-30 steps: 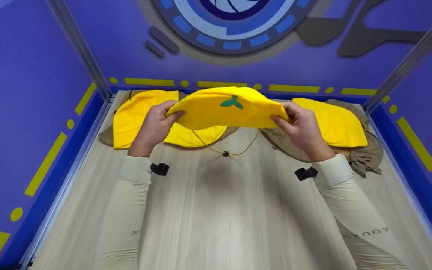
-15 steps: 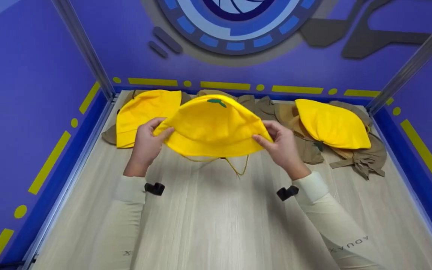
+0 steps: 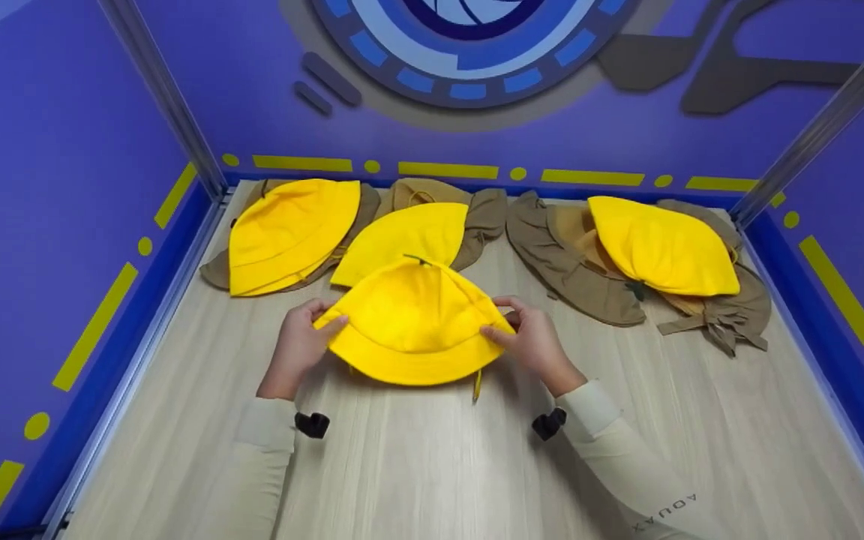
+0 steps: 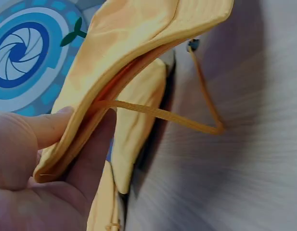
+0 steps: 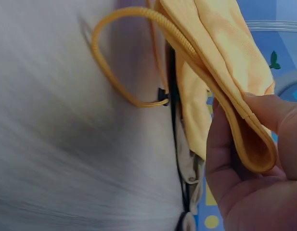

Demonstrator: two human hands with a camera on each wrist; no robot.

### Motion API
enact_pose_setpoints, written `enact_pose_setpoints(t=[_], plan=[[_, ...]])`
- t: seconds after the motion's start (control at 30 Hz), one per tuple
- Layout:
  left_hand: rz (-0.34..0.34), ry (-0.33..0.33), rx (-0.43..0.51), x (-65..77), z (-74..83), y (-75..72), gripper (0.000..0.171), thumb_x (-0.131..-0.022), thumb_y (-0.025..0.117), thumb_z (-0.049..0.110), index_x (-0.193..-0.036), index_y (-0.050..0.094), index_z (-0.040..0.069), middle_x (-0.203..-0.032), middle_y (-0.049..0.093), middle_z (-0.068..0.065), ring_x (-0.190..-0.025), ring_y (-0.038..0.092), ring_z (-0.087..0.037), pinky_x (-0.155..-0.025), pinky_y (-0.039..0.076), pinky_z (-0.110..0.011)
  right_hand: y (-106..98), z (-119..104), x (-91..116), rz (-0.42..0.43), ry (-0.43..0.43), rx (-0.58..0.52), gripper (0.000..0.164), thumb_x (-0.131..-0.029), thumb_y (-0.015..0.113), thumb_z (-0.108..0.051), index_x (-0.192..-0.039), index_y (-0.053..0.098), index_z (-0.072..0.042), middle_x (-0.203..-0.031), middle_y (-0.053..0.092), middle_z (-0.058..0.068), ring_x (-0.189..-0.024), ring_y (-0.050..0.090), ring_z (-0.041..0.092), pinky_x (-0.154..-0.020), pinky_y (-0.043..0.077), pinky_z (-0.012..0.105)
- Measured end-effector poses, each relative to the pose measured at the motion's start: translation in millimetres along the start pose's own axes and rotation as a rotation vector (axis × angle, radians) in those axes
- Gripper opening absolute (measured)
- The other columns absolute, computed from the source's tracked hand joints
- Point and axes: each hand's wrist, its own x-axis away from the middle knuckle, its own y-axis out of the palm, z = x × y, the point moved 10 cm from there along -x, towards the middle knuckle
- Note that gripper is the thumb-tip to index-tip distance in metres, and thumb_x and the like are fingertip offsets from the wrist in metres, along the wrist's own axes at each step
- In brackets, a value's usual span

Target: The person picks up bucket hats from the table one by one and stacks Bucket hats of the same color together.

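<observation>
A yellow bucket hat [image 3: 413,322] is stretched flat between my two hands over the middle of the table. My left hand [image 3: 301,341] pinches one end of its brim, thumb on top and fingers beneath. The opposite end is pinched by my right hand [image 3: 533,341] in the same way. A green leaf tab [image 3: 418,259] sticks up from the crown. Below the brim a yellow chin cord [image 4: 162,114] hangs in a loop; its black cord stopper [image 5: 163,96] shows in the right wrist view. In both wrist views the brim is folded double between thumb and fingers.
Behind, a yellow hat [image 3: 293,236] lies on a brown one at the left, another yellow hat [image 3: 409,236] at the middle, and a third [image 3: 668,247] on brown hats [image 3: 574,262] at the right. Blue panels [image 3: 432,142] enclose the pale wooden table [image 3: 417,472].
Both hands have brought the yellow hat down and toward me, away from the row behind. Its crown has tilted back, so the leaf tab now shows edge-on at the top.
</observation>
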Motion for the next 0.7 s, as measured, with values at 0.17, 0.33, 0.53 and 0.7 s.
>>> enact_pose_setpoints(t=[0.17,0.33,0.53,0.7], plan=[[-0.015,-0.068,-0.091,2.3,-17.1,7.1,0.034,-0.097,0.072,0.019,-0.126,0.068,0.002,-0.125,0.069,-0.016,-0.111,0.064,-0.028,-0.099,0.054,-0.043,11.4,13.1,0.0,-0.019,0.033,0.116,0.047,-0.088,0.083,-0.021,-0.13,0.065,-0.014,-0.097,0.073,0.007,-0.091,0.067,0.023,-0.081,0.06,0.035],[-0.009,-0.069,-0.173,3.6,-17.9,11.7,0.033,-0.096,0.073,0.017,-0.125,0.067,0.003,-0.12,0.067,-0.017,-0.107,0.062,-0.029,-0.096,0.054,-0.043,17.1,16.3,1.2,-0.014,0.024,0.227,0.042,-0.088,0.083,-0.023,-0.125,0.069,-0.011,-0.099,0.071,0.009,-0.09,0.063,0.024,-0.084,0.058,0.038],[0.005,-0.066,-0.273,4.4,-18.8,17.6,0.029,-0.094,0.075,0.014,-0.12,0.067,0.003,-0.115,0.067,-0.015,-0.102,0.062,-0.029,-0.092,0.054,-0.042,27.1,21.1,0.5,-0.045,0.068,0.306,0.041,-0.09,0.081,-0.024,-0.126,0.07,-0.008,-0.118,0.071,0.01,-0.101,0.064,0.025,-0.096,0.057,0.042],[0.012,-0.067,-0.355,3.8,-21.3,22.1,0.025,-0.094,0.075,0.012,-0.116,0.068,0.001,-0.112,0.066,-0.017,-0.102,0.06,-0.03,-0.093,0.052,-0.043,32.4,17.9,-1.6,-0.048,0.055,0.4,0.04,-0.09,0.081,-0.025,-0.124,0.072,-0.007,-0.112,0.069,0.01,-0.097,0.061,0.024,-0.094,0.056,0.04]])
